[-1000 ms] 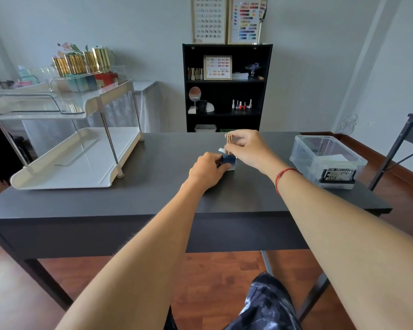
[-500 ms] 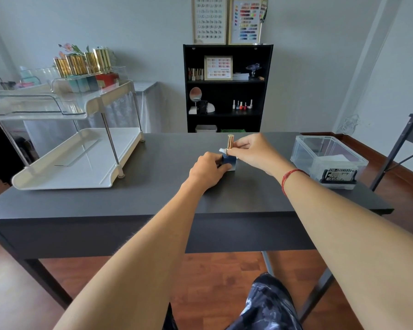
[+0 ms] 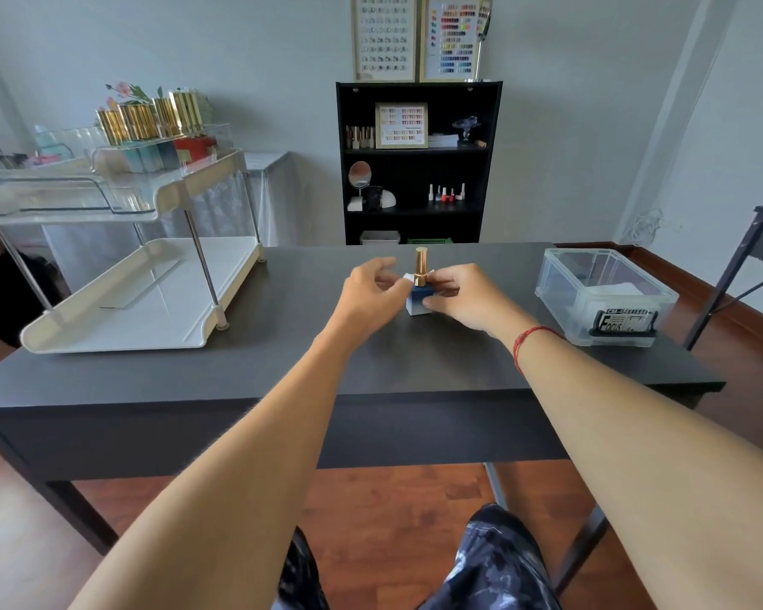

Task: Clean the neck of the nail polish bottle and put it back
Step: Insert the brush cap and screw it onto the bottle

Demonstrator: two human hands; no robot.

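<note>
Fingers [image 3: 432, 303] of our right hand [image 3: 468, 297] are pressing against the right side of the bottle [image 3: 418, 299], thumb low against its blue base, so we are holding it there. Our left hand [image 3: 371, 292] is hovering just beside the bottle on its left with the fingers loosely spread and curled; we cannot quite tell whether a fingertip is touching the glass, since that part is blurring. We are wearing a red string [image 3: 531, 341] on the right wrist.

We are keeping the bottle upright on the dark table [image 3: 283, 363], near the middle, with its gold cap [image 3: 420, 266] standing on top. Something white, perhaps a wipe [image 3: 408, 277], is peeking out behind the cap between our hands.

Farther out on the table, a white two-tier rack [image 3: 120, 301] is sitting to the left, its lower tray bare and its upper tier carrying gold-capped bottles [image 3: 150, 118]. To the right, well apart from the bottle, a clear bin [image 3: 600, 297] is resting near the table's edge.

Beyond the table we are facing a black shelf [image 3: 417, 160] against the wall, holding small bottles and a round mirror, with two colour charts [image 3: 419, 35] leaning on top.
</note>
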